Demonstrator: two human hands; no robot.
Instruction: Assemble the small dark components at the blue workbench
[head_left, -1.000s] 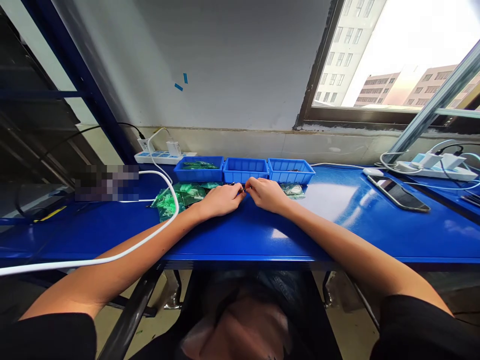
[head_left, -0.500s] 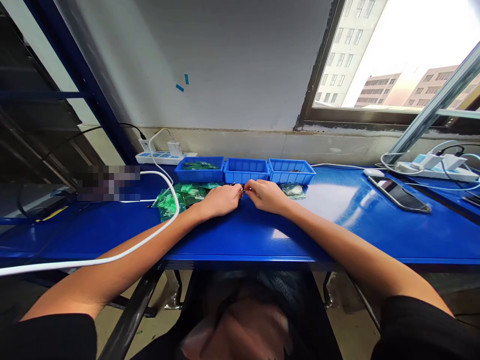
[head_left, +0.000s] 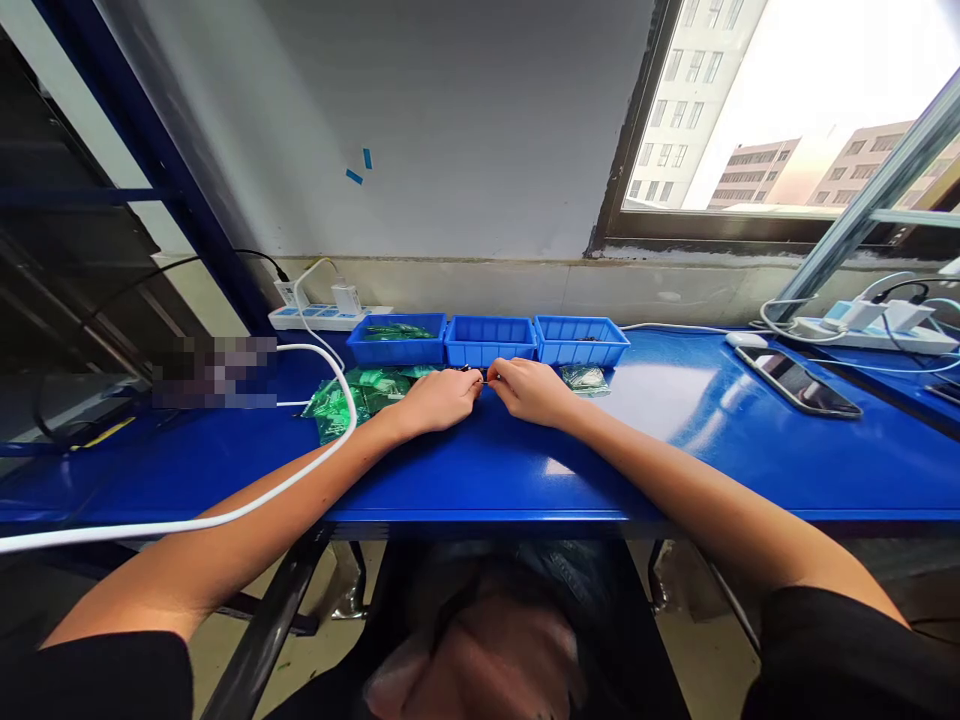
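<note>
My left hand [head_left: 445, 398] and my right hand [head_left: 528, 390] meet over the blue table [head_left: 480, 475], fingers pinched close together. Between the fingertips shows a sliver of something small and thin, too tiny to name. Just behind the hands stands the middle blue bin [head_left: 491, 352]. Beside my left hand lie green plastic packets [head_left: 352, 395]. A clear packet with greenish contents [head_left: 585, 380] rests beyond my right wrist.
The left blue bin [head_left: 396, 347] holds green packets; the right blue bin [head_left: 580, 352] has small dark pieces. A white cable [head_left: 346, 400] loops above my left forearm. A phone [head_left: 799, 382] lies at right. Power strips [head_left: 330, 318] stand along the wall.
The view has shifted very slightly. Both hands stay in almost the same place, still pinched together.
</note>
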